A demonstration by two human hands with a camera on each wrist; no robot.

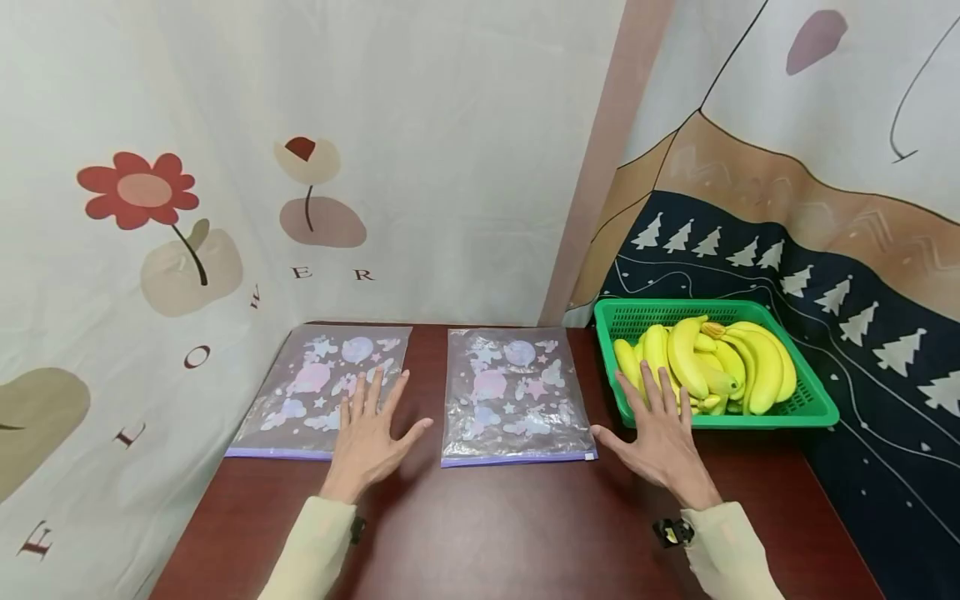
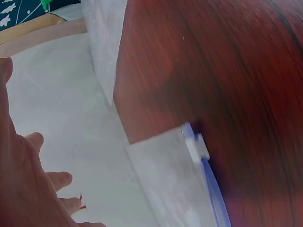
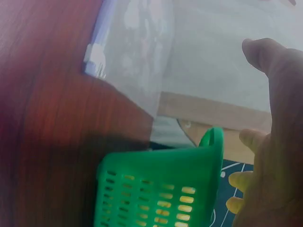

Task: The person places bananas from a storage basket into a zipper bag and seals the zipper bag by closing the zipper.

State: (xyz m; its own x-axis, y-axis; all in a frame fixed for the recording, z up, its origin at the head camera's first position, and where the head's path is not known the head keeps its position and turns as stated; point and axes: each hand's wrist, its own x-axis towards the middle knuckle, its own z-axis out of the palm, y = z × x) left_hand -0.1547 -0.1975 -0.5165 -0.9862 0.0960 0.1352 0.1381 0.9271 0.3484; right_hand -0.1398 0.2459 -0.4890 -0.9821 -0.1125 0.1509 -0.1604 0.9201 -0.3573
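My left hand (image 1: 367, 442), fingers spread and holding nothing, hovers by the right edge of a clear zip bag (image 1: 281, 408) printed with pastel shapes, its fingertips overlapping the bag in the head view. A second, matching zip bag (image 1: 517, 400) lies flat between my hands; both have purple slider strips along the near edge. Spread and holding nothing too, my right hand (image 1: 663, 446) is between that bag and a green plastic basket (image 1: 757, 422) of yellow bananas (image 1: 690, 358). In the right wrist view, the basket's slotted wall (image 3: 156, 170) stands beside the fingers.
The dark red-brown table (image 1: 510, 533) runs up to a pale printed cloth (image 1: 450, 167) at the back and left. On the right hangs a dark cloth (image 1: 885, 467) with white trees, close to the basket.
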